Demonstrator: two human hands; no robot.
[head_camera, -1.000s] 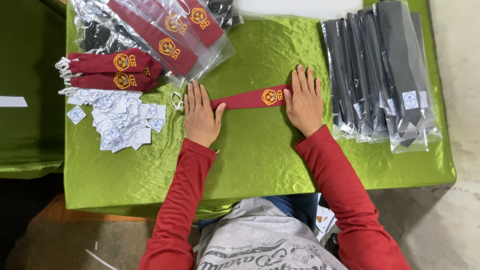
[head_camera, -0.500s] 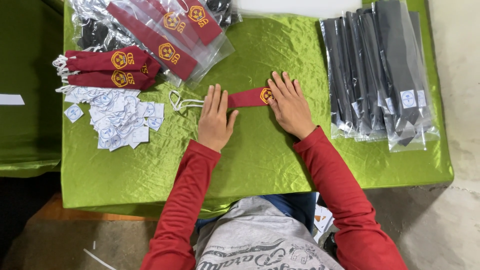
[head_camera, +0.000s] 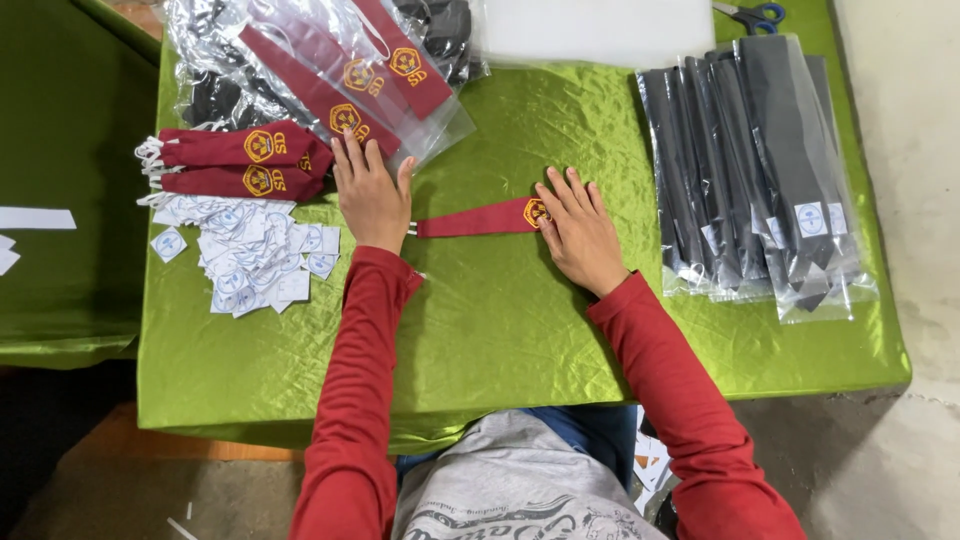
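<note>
On the green satin tabletop (head_camera: 480, 330) in front of me, a single maroon necktie (head_camera: 475, 219) with a gold embroidered badge lies flat, running left to right between my two hands. My right hand (head_camera: 582, 232) is open, palm down, fingers spread, pressing the wide badge end of the tie. My left hand (head_camera: 370, 195) is also open and flat, grasping nothing; it rests just beside the tie's narrow end, its fingertips touching the edge of a heap of clear plastic sleeves (head_camera: 330, 70) that hold more maroon ties. To the left of that hand sits a small stack of folded maroon ties (head_camera: 235, 160), not in sleeves, and below them a scatter of little white paper tags (head_camera: 250, 255). On the far right, a row of dark ties in clear bags (head_camera: 755, 160) lies fanned out, already packed. Blue-handled scissors (head_camera: 745, 14) lie at the far edge. Judging from this, some ties are bagged, while the stack and the one under my hands are not. Bare cloth stretches between the tie and the near edge, giving free room toward me; the left, right and far sides are crowded, and the bagged row reaches close to the right edge.
</note>
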